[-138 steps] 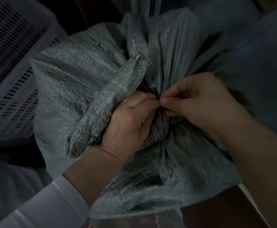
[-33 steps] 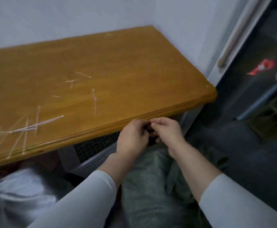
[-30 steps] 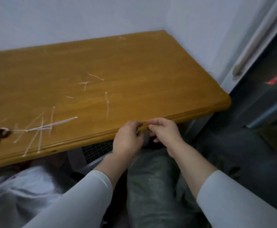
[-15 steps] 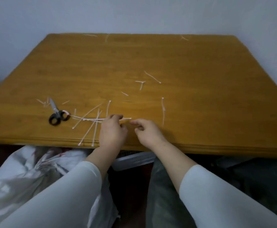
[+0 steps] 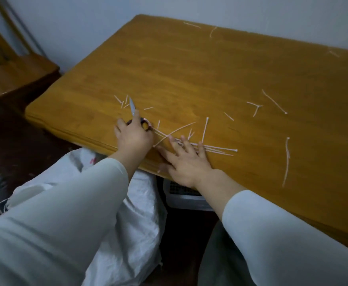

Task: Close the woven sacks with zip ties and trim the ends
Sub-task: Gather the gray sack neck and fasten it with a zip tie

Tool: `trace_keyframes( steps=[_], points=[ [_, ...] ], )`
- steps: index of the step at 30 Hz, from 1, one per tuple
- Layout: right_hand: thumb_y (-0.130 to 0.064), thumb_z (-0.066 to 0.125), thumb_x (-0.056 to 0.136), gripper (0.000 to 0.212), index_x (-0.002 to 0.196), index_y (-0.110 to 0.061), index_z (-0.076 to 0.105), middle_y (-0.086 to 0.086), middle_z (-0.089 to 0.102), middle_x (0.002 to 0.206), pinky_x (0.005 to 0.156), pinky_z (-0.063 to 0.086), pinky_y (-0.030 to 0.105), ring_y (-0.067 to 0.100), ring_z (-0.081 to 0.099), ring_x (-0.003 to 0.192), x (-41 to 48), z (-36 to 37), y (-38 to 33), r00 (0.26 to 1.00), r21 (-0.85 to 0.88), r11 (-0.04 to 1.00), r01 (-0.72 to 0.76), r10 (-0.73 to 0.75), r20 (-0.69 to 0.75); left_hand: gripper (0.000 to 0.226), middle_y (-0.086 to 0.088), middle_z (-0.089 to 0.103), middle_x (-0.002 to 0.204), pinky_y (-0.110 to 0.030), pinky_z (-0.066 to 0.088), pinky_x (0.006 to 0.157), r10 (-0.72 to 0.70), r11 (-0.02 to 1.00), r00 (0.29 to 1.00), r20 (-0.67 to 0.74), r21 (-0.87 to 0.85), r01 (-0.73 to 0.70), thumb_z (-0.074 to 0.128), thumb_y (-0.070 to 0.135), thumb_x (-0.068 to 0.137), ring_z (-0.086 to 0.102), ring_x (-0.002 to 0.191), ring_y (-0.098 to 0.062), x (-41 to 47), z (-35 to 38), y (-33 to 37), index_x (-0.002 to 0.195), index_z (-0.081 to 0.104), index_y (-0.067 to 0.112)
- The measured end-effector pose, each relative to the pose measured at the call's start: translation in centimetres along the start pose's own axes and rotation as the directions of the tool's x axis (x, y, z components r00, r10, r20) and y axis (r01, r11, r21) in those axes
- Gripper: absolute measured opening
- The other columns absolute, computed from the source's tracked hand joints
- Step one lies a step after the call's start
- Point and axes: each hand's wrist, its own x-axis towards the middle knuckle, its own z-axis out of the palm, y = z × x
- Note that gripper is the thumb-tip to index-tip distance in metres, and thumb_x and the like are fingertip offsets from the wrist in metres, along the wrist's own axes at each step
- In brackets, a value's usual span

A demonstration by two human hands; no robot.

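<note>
A pair of small scissors lies near the front edge of the wooden table, its blade pointing away from me. My left hand is curled over the scissors' black handles. Several white zip ties lie crossed beside it. My right hand rests flat on them with fingers spread, holding nothing. A white woven sack sits under my left arm below the table edge. A grey woven sack shows at the bottom right, mostly hidden by my right sleeve.
Short trimmed tie ends and a long loose tie are scattered over the table. A white perforated crate stands under the table edge. A wooden seat is at the far left beside the wall.
My left hand has slid left from the zip ties onto the scissors' handles. My right hand has opened flat over the ties. The view has swung left.
</note>
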Motion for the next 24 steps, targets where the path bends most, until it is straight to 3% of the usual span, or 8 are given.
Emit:
trace_keyframes(
  steps=[3, 9, 12, 14, 16, 19, 20, 24],
  points=[
    [-0.051, 0.017, 0.097, 0.050, 0.145, -0.046, 0.002, -0.010, -0.015, 0.157, 0.113, -0.009, 0.056, 0.021, -0.016, 0.145, 0.8, 0.2, 1.5, 0.999, -0.047, 0.998, -0.031, 0.028, -0.045, 0.064, -0.015, -0.003, 0.156, -0.046, 0.015, 0.116, 0.033, 0.995, 0.995, 0.094, 0.088, -0.041, 0.049, 0.040, 0.089, 0.000, 0.144, -0.037, 1.8, 0.9, -0.4, 0.145, 0.020, 0.037],
    [-0.051, 0.014, 0.098, 0.049, 0.145, -0.045, 0.005, -0.007, -0.011, 0.158, 0.114, -0.010, 0.054, 0.023, -0.014, 0.145, 2.1, -0.9, 4.3, 0.984, -0.008, 0.987, -0.160, 0.158, -0.086, 0.032, -0.015, 0.050, 0.124, -0.041, 0.039, 0.092, 0.156, 0.964, 0.986, -0.057, 0.228, -0.139, 0.051, 0.041, 0.090, 0.041, 0.118, -0.036, 3.1, 1.8, -0.4, 0.118, 0.058, 0.026],
    [-0.046, 0.020, 0.099, 0.047, 0.145, -0.039, 0.019, -0.003, 0.000, 0.159, 0.115, -0.010, 0.048, 0.024, -0.009, 0.146, 2.2, -1.1, 4.0, 0.959, 0.030, 0.989, -0.141, 0.144, -0.243, 0.040, -0.014, 0.057, 0.120, -0.041, 0.043, 0.088, 0.156, 0.981, 0.980, -0.120, 0.135, -0.139, 0.057, 0.039, 0.085, 0.048, 0.114, -0.035, 3.5, 2.0, -0.5, 0.120, 0.056, 0.019],
    [-0.037, 0.030, 0.100, 0.042, 0.140, -0.029, 0.039, 0.001, 0.026, 0.154, 0.117, 0.006, 0.041, 0.025, 0.013, 0.144, 2.2, -1.2, 3.6, 0.886, 0.165, 0.983, -0.081, 0.147, -0.439, 0.049, -0.011, 0.060, 0.118, -0.043, 0.045, 0.090, 0.119, 0.990, 0.980, -0.158, -0.057, -0.129, 0.065, 0.041, 0.079, 0.053, 0.113, -0.032, 3.0, 2.0, 0.1, 0.121, 0.054, 0.017],
    [-0.032, 0.040, 0.098, 0.032, 0.116, -0.019, 0.062, 0.005, 0.060, 0.123, 0.100, 0.034, 0.036, 0.026, 0.048, 0.120, 2.1, -2.0, 3.2, 0.822, 0.513, 0.858, 0.022, 0.277, -0.498, 0.057, -0.005, 0.061, 0.118, -0.038, 0.045, 0.093, 0.172, 0.947, 0.967, -0.188, -0.239, -0.215, 0.071, 0.040, 0.075, 0.055, 0.113, -0.024, 1.2, 2.0, 1.5, 0.122, 0.052, 0.016],
    [-0.041, 0.054, 0.090, 0.030, 0.072, -0.020, 0.066, -0.001, 0.064, 0.075, 0.071, 0.044, 0.034, 0.015, 0.059, 0.074, 0.4, -4.3, 2.9, 0.869, 0.940, 0.335, 0.064, 0.444, -0.218, 0.062, 0.004, 0.057, 0.116, -0.030, 0.045, 0.095, 0.329, 0.848, 0.923, -0.202, -0.367, -0.382, 0.075, 0.034, 0.074, 0.053, 0.109, -0.012, -2.5, 2.6, 4.1, 0.127, 0.048, 0.015],
    [-0.041, 0.057, 0.088, 0.031, 0.068, -0.019, 0.064, -0.001, 0.061, 0.069, 0.065, 0.043, 0.031, 0.013, 0.056, 0.067, -0.4, -4.8, 3.3, 0.882, 0.961, 0.274, 0.046, 0.441, -0.168, 0.062, 0.003, 0.056, 0.117, -0.032, 0.045, 0.096, 0.369, 0.824, 0.907, -0.202, -0.381, -0.420, 0.075, 0.031, 0.074, 0.052, 0.111, -0.013, -3.7, 2.9, 5.0, 0.128, 0.048, 0.016],
    [-0.020, 0.055, 0.092, 0.021, 0.076, -0.015, 0.067, 0.001, 0.057, 0.066, 0.047, 0.035, 0.020, 0.010, 0.047, 0.055, -5.3, -5.8, 6.2, 0.849, 0.965, 0.259, 0.053, 0.497, -0.180, 0.078, 0.000, 0.052, 0.123, -0.038, 0.043, 0.101, 0.499, 0.781, 0.862, -0.089, -0.385, -0.492, 0.079, 0.020, 0.068, 0.048, 0.119, -0.019, -7.8, 5.1, 8.3, 0.135, 0.041, 0.015]
  ],
)
